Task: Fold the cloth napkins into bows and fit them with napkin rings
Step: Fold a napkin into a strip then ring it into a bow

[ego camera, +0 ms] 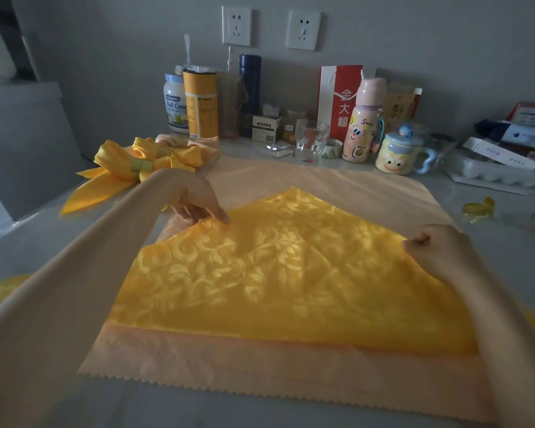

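At the near edge of the desk (513,257): one peach cloth napkin (229,366), spread flat, zigzag-cut hem toward the viewer.

On the peach napkin, centred: one yellow damask napkin (275,273), scroll pattern, its point toward the far edge and its long side toward the near edge.

- Left hand (195,199): at the yellow napkin's left edge, thumb and fingers pinching the cloth.
- Right hand (436,245): at the yellow napkin's right corner, fingers curled round the cloth.

Toward the far left corner: finished yellow bows (118,162), piled together, each cinched by a napkin ring (141,165); a peach bow partly hidden behind them.

Near the right edge: loose yellow napkin rings (477,207), apart from the cloths.

Along the far edge, left to right:
- "Full Cream" jar (175,103)
- yellow canister (200,103)
- dark blue flask (250,84)
- drinking glass (312,142)
- red-and-white paper bag (337,100)
- pink cartoon bottle (363,125)
- lidded smiley mug (397,154)
- egg tray (488,174)

On the wall above: two sockets (237,26).
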